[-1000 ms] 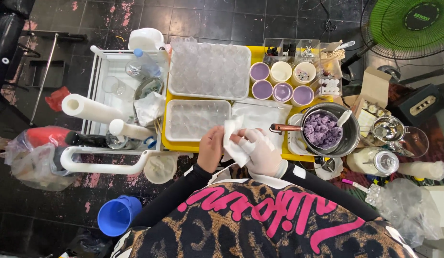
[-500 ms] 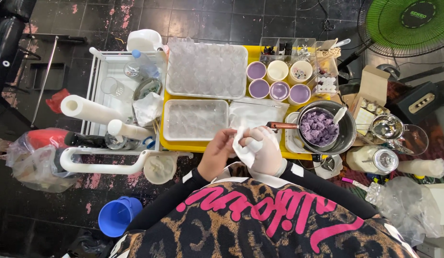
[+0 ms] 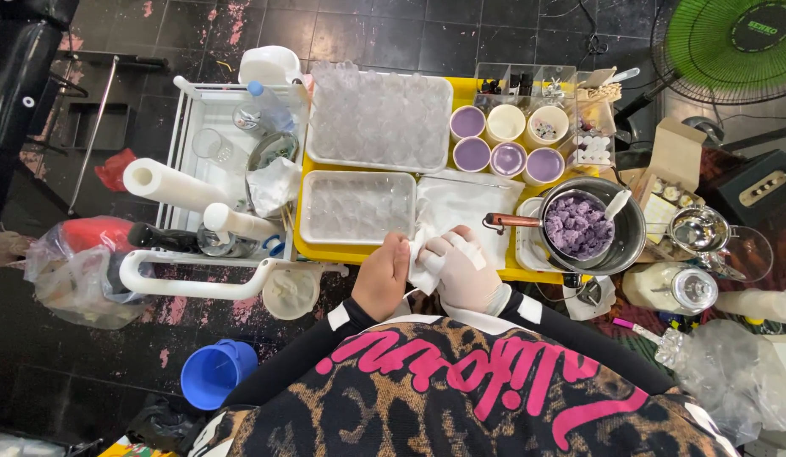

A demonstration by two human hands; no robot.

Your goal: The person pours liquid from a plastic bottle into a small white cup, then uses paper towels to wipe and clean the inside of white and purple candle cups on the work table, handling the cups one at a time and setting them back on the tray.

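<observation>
My bare left hand and my right hand, which wears a white glove, meet at the near edge of the yellow table. Both hold a crumpled white tissue between them. Just beyond lies a white sheet and a clear tray of small lumps. To the right stands a metal pot of purple pieces with a copper handle and a spoon in it.
A larger clear tray sits farther back, beside several purple and cream cups. A white cart on the left carries paper rolls, a bottle and glasses. A blue bucket stands on the floor, a green fan at upper right.
Both hands have drawn back toward my body with the tissue, from over the white sheet to the table's near edge.
</observation>
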